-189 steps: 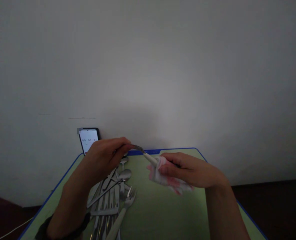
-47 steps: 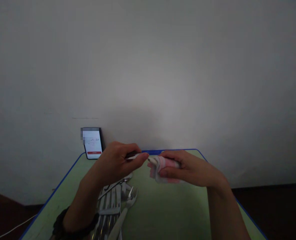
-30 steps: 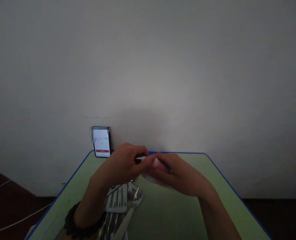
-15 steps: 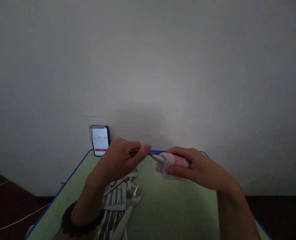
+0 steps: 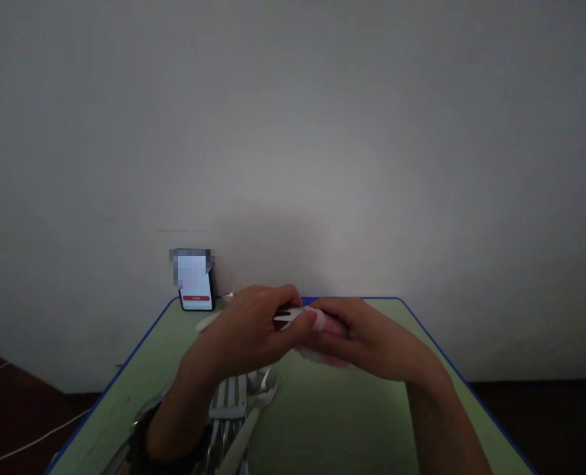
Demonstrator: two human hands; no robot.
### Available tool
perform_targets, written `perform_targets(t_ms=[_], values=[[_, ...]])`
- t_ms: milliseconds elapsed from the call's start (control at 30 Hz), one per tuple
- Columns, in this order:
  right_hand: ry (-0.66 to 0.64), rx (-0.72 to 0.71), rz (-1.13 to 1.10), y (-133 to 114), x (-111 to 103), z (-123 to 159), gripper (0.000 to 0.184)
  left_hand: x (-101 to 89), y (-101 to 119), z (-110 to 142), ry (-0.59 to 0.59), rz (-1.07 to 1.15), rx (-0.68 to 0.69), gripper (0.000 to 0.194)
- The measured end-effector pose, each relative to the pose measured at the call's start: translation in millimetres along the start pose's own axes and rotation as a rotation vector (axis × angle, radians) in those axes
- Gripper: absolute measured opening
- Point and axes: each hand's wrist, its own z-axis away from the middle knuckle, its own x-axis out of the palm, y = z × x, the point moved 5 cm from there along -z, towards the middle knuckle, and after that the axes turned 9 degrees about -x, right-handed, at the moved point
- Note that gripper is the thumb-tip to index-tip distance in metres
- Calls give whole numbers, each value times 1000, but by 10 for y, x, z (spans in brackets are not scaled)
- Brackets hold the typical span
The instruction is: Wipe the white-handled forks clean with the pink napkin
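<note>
Above the table [image 5: 342, 415], the left hand [image 5: 248, 330] pinches a fork [image 5: 285, 316] near its tines, and the right hand [image 5: 372, 340] squeezes a pink-and-white cloth [image 5: 333, 326] against it. To me this seems wiping; the next stroke needs steady hold.

Left hand [image 5: 246, 336] and right hand [image 5: 374, 340] meet above the green table [image 5: 332, 422]!
Left grips the fork [image 5: 293, 315] by its tined end, right clutches the pink-and-white cloth [image 5: 331, 325] against it; phone [image 5: 196, 282] stands at the far-left corner, loose cutlery [image 5: 227, 413] lies toward the near edge.
</note>
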Motion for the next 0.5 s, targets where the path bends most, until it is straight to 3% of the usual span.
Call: perform_targets(t_ms=[233,500], values=[[-1,16,-10,33,-13,13,29,-22,-20,-4,62,-59,33,34],[48,82,-63,200,-123,180,32,-15,-139,0,150,-50,73,52]])
